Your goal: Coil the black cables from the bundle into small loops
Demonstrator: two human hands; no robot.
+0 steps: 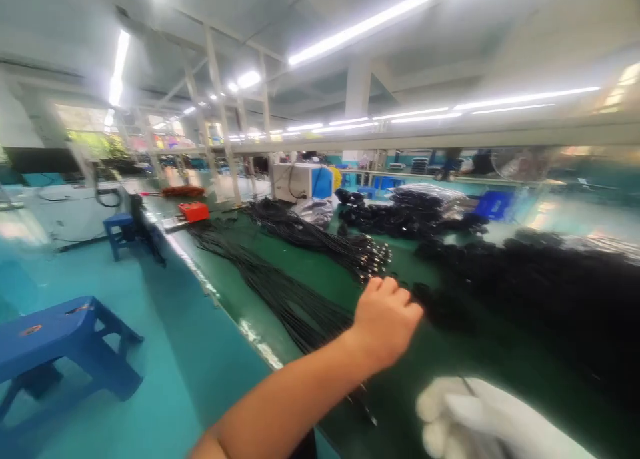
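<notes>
My bare left hand [387, 322] reaches out over the green work table, its fingers curled closed. What they hold, if anything, is hidden behind the hand. Just beyond it lies a bundle of black cables [320, 235] with shiny metal ends. A second spread of long black cables [270, 282] runs under my left forearm. My right hand [465, 415], in a white glove, is low at the right with fingers bent together. A thin black cable [469, 385] shows at its fingers. The lower right of the view is blurred.
Heaps of coiled black cables [520, 265] cover the table's right side. Farther back are a red block [194, 211], a white and blue machine [303, 181] and a blue bin [494, 205]. A blue stool [55, 335] stands on the floor left of the table edge.
</notes>
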